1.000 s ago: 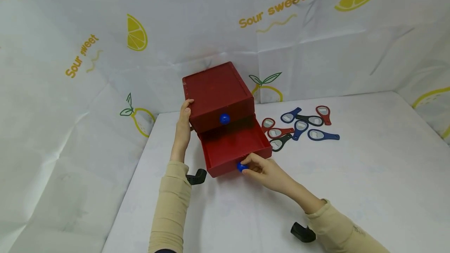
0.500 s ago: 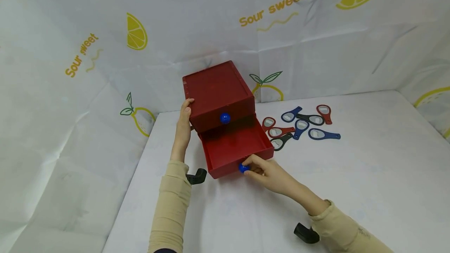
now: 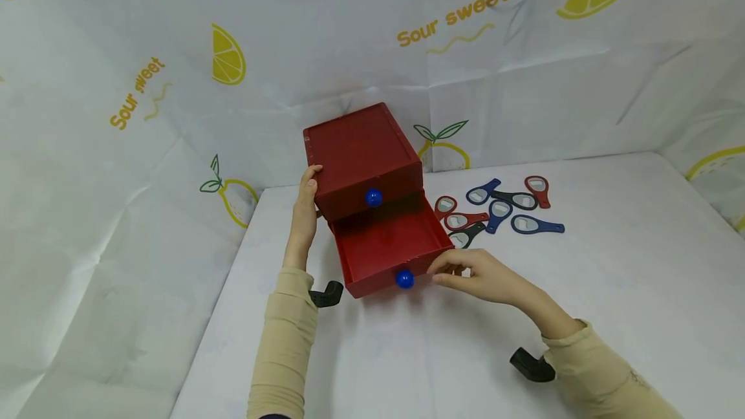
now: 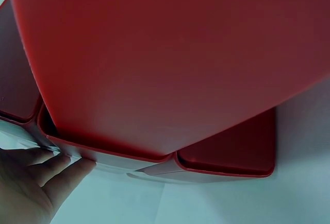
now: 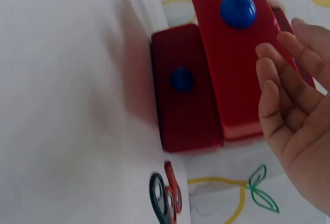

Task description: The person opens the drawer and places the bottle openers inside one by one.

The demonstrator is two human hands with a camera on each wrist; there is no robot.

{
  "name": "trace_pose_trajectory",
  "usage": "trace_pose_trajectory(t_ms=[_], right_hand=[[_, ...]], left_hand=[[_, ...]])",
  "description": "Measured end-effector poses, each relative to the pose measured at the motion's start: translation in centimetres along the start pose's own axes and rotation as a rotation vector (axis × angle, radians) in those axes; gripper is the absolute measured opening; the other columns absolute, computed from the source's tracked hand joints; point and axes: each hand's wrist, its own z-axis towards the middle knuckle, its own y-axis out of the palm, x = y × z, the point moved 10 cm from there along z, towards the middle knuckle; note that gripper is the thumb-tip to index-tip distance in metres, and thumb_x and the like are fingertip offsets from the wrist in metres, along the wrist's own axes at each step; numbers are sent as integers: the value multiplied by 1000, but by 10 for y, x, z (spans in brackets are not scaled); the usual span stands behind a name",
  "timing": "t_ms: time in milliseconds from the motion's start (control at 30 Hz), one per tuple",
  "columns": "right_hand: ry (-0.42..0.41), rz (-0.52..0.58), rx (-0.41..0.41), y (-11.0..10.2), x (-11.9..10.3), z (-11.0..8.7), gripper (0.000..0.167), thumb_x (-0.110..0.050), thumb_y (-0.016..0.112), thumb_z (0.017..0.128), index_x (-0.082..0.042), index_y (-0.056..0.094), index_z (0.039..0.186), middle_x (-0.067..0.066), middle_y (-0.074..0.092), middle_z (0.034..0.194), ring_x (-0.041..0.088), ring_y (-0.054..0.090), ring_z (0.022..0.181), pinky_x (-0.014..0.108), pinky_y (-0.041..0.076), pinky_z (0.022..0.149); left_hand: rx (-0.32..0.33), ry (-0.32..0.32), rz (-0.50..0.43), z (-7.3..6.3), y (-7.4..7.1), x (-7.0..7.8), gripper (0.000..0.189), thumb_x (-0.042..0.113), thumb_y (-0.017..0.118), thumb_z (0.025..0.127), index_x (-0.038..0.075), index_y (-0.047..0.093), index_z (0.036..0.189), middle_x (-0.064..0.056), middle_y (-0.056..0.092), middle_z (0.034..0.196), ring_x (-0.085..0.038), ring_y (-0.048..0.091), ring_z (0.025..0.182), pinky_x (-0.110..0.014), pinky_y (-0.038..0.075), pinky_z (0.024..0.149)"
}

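Observation:
A red drawer cabinet point(image 3: 361, 147) with blue knobs stands against the back wall. One drawer point(image 3: 390, 244) is pulled out towards me, and its inside shows bare red. My left hand point(image 3: 302, 212) rests against the cabinet's left side, fingers extended along it; in the left wrist view its fingertips touch the cabinet edge. My right hand point(image 3: 480, 273) is beside the right end of the drawer front, fingers loosely bent and holding nothing. The drawer's blue knob point(image 3: 405, 279) is free of it. In the right wrist view a lower drawer point(image 5: 185, 110) with its own knob is closed.
Several bottle openers in red point(image 3: 537, 191), blue point(image 3: 537, 224) and dark green point(image 3: 513, 199) lie on the white table point(image 3: 628, 277), right of the cabinet. A lemon-printed white sheet point(image 3: 326, 31) hangs behind. Black curved pieces point(image 3: 532, 365) project from both sleeves.
My right hand has let go of the drawer's blue knob and moved right. The drawer came out very slightly, then stayed. My left hand has kept its place on the cabinet.

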Motion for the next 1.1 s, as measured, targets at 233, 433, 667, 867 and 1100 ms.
trace_pose_trajectory(t_ms=[233, 433, 667, 867, 1100], right_hand=[[180, -92, 98, -41, 31, -4, 7, -31, 64, 87, -25, 66, 88, -8, 63, 81, 12, 51, 79, 22, 44, 65], [261, -139, 129, -64, 62, -2, 14, -29, 59, 90, -17, 66, 94, 0, 65, 91, 16, 55, 85, 25, 47, 70], [251, -224, 159, -71, 93, 10, 20, -15, 58, 90, -5, 66, 105, 11, 67, 101, 24, 59, 90, 38, 51, 76], [313, -223, 174, -68, 130, 20, 27, -11, 57, 88, 0, 62, 113, 20, 62, 113, 35, 56, 103, 53, 44, 90], [319, -181, 170, -57, 158, 18, 26, -5, 58, 86, 1, 63, 111, 22, 61, 117, 39, 51, 111, 57, 38, 96]], left_hand=[[-4, 9, 0, 1, 2, 1, 44, 40, 23, 98, 28, 30, 140, -14, 35, 142, -32, 42, 120, -52, 40, 91], [-8, 15, -2, 2, 3, 2, 44, 40, 23, 98, 27, 30, 140, -15, 36, 141, -32, 42, 119, -51, 40, 91], [-12, 17, 0, 3, 4, 2, 44, 40, 22, 99, 28, 30, 140, -14, 34, 143, -32, 43, 119, -52, 40, 90], [3, 14, 10, 3, 0, 2, 43, 39, 22, 99, 30, 30, 141, -12, 34, 143, -30, 43, 118, -49, 39, 88], [-7, 10, -5, 1, 1, 0, 44, 38, 22, 99, 28, 29, 141, -11, 31, 145, -31, 42, 119, -51, 39, 89]])
